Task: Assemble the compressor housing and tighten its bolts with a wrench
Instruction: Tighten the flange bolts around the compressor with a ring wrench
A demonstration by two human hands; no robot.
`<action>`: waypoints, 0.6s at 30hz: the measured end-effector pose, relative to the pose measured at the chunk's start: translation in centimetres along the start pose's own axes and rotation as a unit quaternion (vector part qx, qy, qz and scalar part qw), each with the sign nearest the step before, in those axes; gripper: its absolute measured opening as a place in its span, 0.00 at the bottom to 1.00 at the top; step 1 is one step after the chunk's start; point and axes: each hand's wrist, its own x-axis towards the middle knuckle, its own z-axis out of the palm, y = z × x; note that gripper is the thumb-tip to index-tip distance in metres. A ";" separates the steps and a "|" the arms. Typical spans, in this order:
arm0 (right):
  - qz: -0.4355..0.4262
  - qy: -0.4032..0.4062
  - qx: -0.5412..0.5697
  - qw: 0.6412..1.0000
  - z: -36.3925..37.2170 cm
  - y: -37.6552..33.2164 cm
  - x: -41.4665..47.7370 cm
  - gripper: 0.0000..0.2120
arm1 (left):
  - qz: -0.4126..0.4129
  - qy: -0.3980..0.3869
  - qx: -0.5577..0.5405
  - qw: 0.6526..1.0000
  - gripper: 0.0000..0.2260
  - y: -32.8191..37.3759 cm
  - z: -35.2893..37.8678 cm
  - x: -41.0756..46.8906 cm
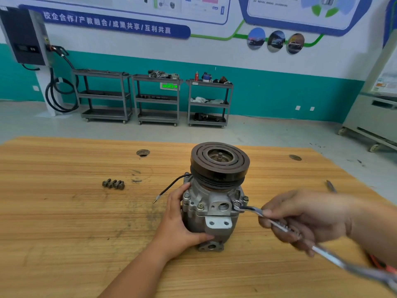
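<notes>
Your compressor (214, 203) is standing on end near the middle of the wooden table (64, 211), pulley (219, 161) up, so it's tall and top-heavy on a small foot. That's the main risk I see: pull sideways on the wrench (253, 211) and the whole body could twist or tip unless your other hand really resists.

Second worry is the wrench head. It sits on the flange bolt (237, 204) at the front right, but that area is blurry and I can't tell if it's fully seated. If it's only half on, it may slip, round the bolt head and send your knuckles into the casting.

Also, three loose bolts (113, 184) are lying well off to the left, so I'd guess not every hole is filled yet. Cranking one corner down hard first could seat the housing unevenly.

Pose: your left hand (182, 222) is wrapped around the left side of the housing, thumb low across the front and fingertips up near the flange, bracing it. Your right hand (300, 220) is clenched around the wrench shank partway along, with the long handle running back past your wrist toward you. The black wire (171, 187) dangles by your left fingers, so watch for snagging it.
</notes>
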 end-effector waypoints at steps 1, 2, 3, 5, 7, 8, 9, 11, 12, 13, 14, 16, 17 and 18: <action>-0.024 0.010 0.068 0.997 0.9 1.1 0.4 0.09 | 0.001 0.001 0.000 1.000 0.51 0.0 0.0 0.0; -0.049 0.025 0.125 0.991 2.1 2.1 0.8 0.09 | 0.004 0.002 0.000 1.000 0.51 -0.1 0.0 0.0; -0.075 0.043 0.167 0.982 3.4 2.9 1.4 0.09 | 0.007 0.005 -0.001 1.000 0.51 -0.1 0.1 0.0; -0.132 0.076 0.227 0.962 5.9 3.7 2.9 0.09 | 0.017 0.015 -0.004 1.000 0.51 -0.2 0.1 0.1; -0.190 0.085 0.284 0.936 7.8 3.6 4.6 0.11 | 0.021 0.022 -0.012 0.999 0.48 -0.2 0.3 0.1; -0.218 0.090 0.312 0.920 8.5 3.5 5.5 0.12 | 0.019 0.023 -0.021 0.999 0.46 -0.2 0.4 0.1; -0.241 0.097 0.339 0.904 9.2 3.4 6.2 0.13 | 0.015 0.023 -0.027 0.999 0.44 -0.2 0.4 0.1; -0.273 0.107 0.389 0.874 10.3 3.3 6.9 0.12 | 0.014 0.029 -0.007 0.999 0.41 -0.1 0.3 0.1; -0.289 0.114 0.406 0.859 10.6 3.4 7.0 0.11 | 0.017 0.029 0.009 0.999 0.42 -0.1 0.3 0.1; -0.304 0.124 0.420 0.846 10.8 3.5 6.8 0.09 | 0.017 0.028 0.015 0.999 0.43 -0.1 0.3 0.1; -0.317 0.133 0.430 0.835 10.8 3.8 6.4 0.08 | 0.015 0.026 0.010 1.000 0.44 -0.1 0.3 0.1; -0.331 0.133 0.427 0.831 10.2 4.6 5.4 0.07 | 0.015 0.023 -0.005 1.000 0.48 -0.2 0.3 0.0; -0.335 0.121 0.418 0.836 9.8 4.9 4.8 0.12 | 0.012 0.018 -0.007 1.000 0.49 -0.2 0.2 0.0; -0.335 0.108 0.402 0.845 9.3 5.1 4.2 0.22 | 0.008 0.013 -0.009 1.000 0.50 -0.2 0.2 0.0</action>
